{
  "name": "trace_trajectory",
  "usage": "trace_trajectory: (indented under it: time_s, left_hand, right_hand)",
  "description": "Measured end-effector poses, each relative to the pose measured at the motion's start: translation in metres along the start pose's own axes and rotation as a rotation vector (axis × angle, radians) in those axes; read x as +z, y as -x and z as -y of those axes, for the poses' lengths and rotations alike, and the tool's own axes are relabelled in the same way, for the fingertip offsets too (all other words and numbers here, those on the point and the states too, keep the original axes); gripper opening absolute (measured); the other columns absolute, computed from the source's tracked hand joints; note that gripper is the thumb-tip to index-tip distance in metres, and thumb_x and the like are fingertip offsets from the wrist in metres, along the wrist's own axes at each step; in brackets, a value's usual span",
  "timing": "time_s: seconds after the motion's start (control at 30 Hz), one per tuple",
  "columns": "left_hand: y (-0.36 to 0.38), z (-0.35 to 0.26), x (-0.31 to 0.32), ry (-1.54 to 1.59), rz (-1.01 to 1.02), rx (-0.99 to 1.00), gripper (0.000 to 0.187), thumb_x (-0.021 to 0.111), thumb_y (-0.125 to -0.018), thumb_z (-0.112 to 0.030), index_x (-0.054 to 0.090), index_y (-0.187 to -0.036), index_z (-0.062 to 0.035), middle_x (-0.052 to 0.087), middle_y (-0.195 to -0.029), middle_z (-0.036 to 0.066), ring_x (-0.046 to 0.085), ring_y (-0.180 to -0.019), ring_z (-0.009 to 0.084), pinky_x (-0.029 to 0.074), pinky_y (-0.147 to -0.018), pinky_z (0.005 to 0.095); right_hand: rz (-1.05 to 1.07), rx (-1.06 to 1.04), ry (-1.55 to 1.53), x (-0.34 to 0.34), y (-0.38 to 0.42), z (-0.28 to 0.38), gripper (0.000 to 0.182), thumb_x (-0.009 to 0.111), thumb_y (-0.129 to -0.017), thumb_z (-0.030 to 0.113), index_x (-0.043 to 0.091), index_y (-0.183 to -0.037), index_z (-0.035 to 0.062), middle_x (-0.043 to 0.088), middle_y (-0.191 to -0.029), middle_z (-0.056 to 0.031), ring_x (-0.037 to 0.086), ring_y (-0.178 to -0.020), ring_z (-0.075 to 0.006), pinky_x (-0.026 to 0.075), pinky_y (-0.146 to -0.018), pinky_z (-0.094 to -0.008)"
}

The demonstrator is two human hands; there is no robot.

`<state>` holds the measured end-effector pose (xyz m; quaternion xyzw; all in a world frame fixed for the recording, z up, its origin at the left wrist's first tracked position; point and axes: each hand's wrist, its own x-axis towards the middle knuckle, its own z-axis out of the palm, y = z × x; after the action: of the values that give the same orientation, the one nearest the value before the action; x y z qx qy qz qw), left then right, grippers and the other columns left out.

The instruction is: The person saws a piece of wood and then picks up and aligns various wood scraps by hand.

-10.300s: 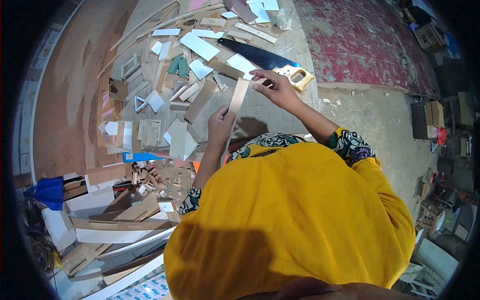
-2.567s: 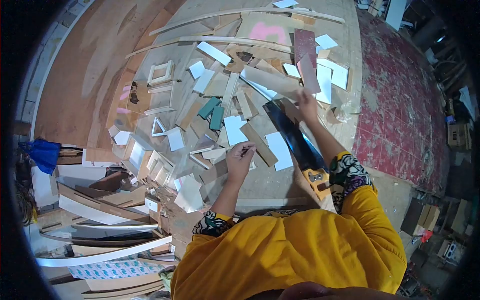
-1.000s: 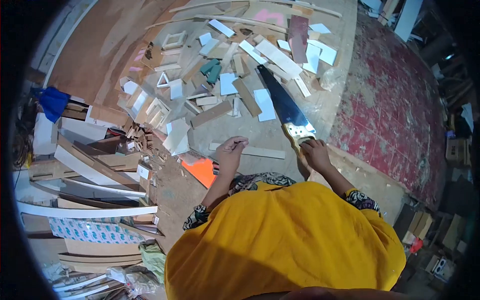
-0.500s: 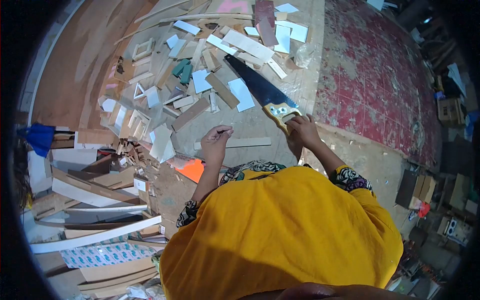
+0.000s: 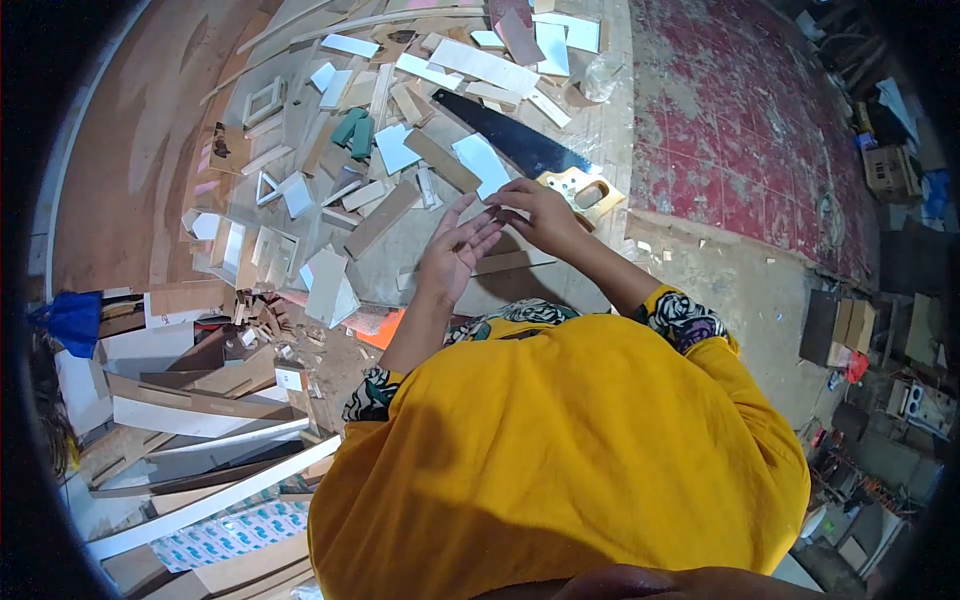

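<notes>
My left hand (image 5: 456, 255) is raised over the near edge of the work table, palm turned up and fingers stretched out. Its fingertips meet those of my right hand (image 5: 538, 216), whose fingers are partly bent and apart. Nothing I can make out lies between them. A handsaw (image 5: 520, 138) with a dark blade and a pale wooden handle rests on the table just beyond my right hand, untouched. Below the hands lies a thin wooden strip (image 5: 515, 262), partly covered by them. A brown wood block (image 5: 383, 220) and a white-faced offcut (image 5: 481, 163) lie close by.
Many offcuts cover the table, among them green blocks (image 5: 362, 137) and a long pale board (image 5: 483, 66). Stacked curved boards (image 5: 215, 500) stand at the lower left. A worn red surface (image 5: 740, 130) adjoins on the right, with cardboard boxes (image 5: 840, 325) beyond.
My right hand has let go of the saw's handle and moved left to my left hand. The saw now lies on the table. My left hand has opened from a curled pose.
</notes>
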<state>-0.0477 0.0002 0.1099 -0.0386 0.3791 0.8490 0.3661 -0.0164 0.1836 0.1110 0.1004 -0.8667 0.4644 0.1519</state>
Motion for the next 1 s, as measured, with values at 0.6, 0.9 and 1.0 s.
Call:
trace_trajectory:
  time_s: [0.6,0.9,1.0]
  left_hand:
    - [-0.022,-0.083,-0.057,0.200,0.006,0.113,0.053,0.047,-0.082,-0.011,0.033,-0.132,-0.0016,0.042,-0.131,0.019,0.044,-0.119,0.0299,0.036,-0.100,0.0406]
    - [-0.074,-0.098,-0.111,0.086,-0.281,0.211,0.030,0.058,-0.081,-0.001,0.051,-0.110,-0.0005,0.060,-0.098,0.012,0.059,-0.090,0.0186,0.047,-0.079,0.0272]
    - [-0.092,-0.103,-0.115,0.086,-0.335,0.206,0.028,0.061,-0.078,0.001,0.053,-0.105,-0.0004,0.061,-0.096,0.011,0.059,-0.088,0.0177,0.047,-0.077,0.0258]
  right_hand:
    - [0.214,0.109,0.338,0.049,-0.047,-0.042,0.015,0.056,-0.078,0.013,0.055,-0.092,0.0075,0.054,-0.090,-0.0107,0.056,-0.085,-0.0309,0.048,-0.069,-0.0396]
    - [0.323,0.246,0.396,0.088,-0.106,-0.056,0.055,0.066,-0.071,0.023,0.045,-0.120,0.0075,0.054,-0.100,-0.0146,0.056,-0.091,-0.0331,0.048,-0.073,-0.0417]
    - [0.325,0.288,0.397,0.092,-0.110,-0.065,0.062,0.069,-0.068,0.024,0.044,-0.122,0.0078,0.053,-0.102,-0.0142,0.055,-0.093,-0.0336,0.048,-0.074,-0.0412]
